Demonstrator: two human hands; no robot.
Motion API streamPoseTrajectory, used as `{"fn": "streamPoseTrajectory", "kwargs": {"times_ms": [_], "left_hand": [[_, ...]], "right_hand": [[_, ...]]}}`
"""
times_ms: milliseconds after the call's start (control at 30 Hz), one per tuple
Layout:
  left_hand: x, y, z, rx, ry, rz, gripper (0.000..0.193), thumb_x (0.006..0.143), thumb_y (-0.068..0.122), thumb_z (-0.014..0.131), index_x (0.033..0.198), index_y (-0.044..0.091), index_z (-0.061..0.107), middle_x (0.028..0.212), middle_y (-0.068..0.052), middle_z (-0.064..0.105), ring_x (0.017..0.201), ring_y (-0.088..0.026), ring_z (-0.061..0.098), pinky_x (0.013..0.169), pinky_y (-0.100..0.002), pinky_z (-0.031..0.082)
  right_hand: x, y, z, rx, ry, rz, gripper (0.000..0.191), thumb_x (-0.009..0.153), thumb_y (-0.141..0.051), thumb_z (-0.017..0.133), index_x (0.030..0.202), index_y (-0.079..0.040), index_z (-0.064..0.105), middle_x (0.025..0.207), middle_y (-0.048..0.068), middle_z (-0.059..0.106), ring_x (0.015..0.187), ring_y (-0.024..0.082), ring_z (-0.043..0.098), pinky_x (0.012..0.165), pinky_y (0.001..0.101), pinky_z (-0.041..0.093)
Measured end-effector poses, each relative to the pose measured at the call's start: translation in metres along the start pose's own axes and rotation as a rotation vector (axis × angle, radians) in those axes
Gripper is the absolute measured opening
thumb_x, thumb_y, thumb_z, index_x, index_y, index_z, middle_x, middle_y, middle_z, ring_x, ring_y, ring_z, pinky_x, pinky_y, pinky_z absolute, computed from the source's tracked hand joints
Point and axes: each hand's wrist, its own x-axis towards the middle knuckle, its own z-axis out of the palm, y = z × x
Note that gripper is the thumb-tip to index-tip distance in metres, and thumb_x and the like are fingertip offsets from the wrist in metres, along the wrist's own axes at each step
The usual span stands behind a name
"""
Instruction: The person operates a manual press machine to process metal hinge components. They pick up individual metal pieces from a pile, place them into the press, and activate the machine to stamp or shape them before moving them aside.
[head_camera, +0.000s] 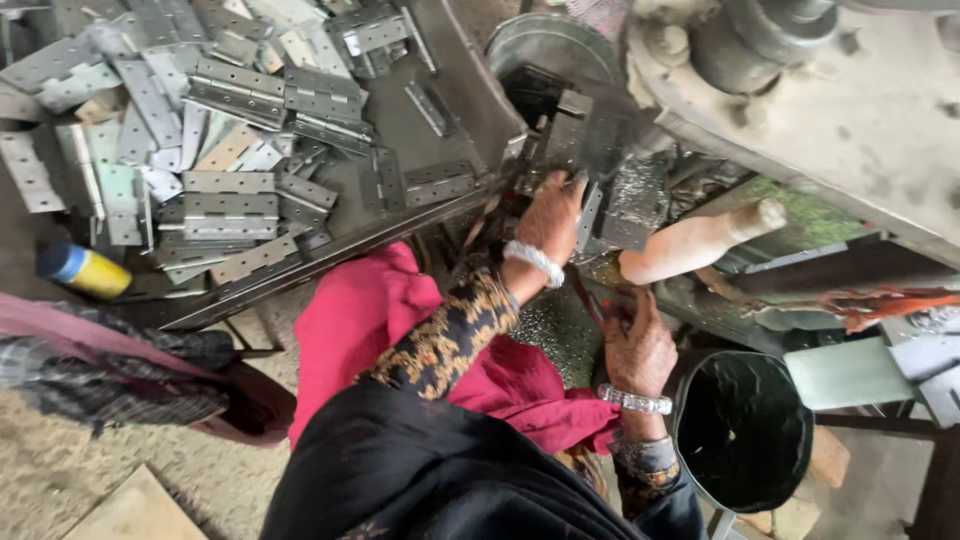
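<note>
Reaching forward, left hand (550, 222) has fingers curled onto a metal hinge plate (603, 140) at the press (820, 110). Right hand (638, 350) lies lower beside the black bucket (745, 430), fingers bent; grip cannot be told.

Left hand (548, 222) and right hand (638, 350) each wear a silvery beaded bangle; black gold-patterned sleeves, black shawl, pink cloth.

Dark metal tray (455, 110), slanted. Heaped with grey steel hinges (232, 205), overlapping. Yellow-and-blue can (82, 269) at its near edge.
</note>
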Motion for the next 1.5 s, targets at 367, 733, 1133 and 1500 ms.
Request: {"fn": "streamPoseTrajectory", "kwargs": {"times_ms": [367,733,1133,1500], "left_hand": [[-0.002,0.019,0.031,0.598,-0.501,0.084,0.036,0.097,0.026,0.055,0.123,0.008,0.071,0.157,-0.015,0.047,0.149,-0.032,0.037,0.108,-0.043,0.038],[-0.009,0.005,0.053,0.429,-0.373,0.037,0.033,0.099,0.021,0.052,0.121,0.007,0.072,0.151,-0.011,0.052,0.147,-0.026,0.042,0.112,-0.040,0.034],[0.007,0.011,0.045,0.403,-0.314,-0.001,0.037,0.094,0.020,0.052,0.123,0.006,0.071,0.159,-0.014,0.040,0.150,-0.031,0.031,0.107,-0.044,0.034],[0.029,0.010,0.052,0.402,-0.362,-0.022,0.044,0.092,0.030,0.052,0.124,0.003,0.066,0.155,-0.016,0.044,0.146,-0.032,0.035,0.104,-0.045,0.036]], "right_hand": [[0.010,0.032,0.033,-0.085,-0.227,-0.009,0.068,0.091,-0.042,0.066,0.146,-0.009,0.045,0.098,0.028,0.072,0.088,0.049,0.069,0.075,0.0578,0.053],[-0.013,0.097,0.116,0.080,-0.398,0.019,0.052,0.092,-0.040,0.067,0.122,0.001,0.057,0.105,0.032,0.068,0.102,0.052,0.063,0.082,0.0577,0.052],[-0.018,0.097,0.123,0.189,-0.385,0.033,0.043,0.095,-0.038,0.065,0.113,0.000,0.062,0.101,0.030,0.071,0.095,0.048,0.068,0.078,0.0521,0.053],[-0.024,0.067,0.104,0.254,-0.463,0.148,0.039,0.090,-0.037,0.071,0.107,-0.003,0.062,0.094,0.029,0.070,0.087,0.049,0.068,0.077,0.0538,0.053]]}}
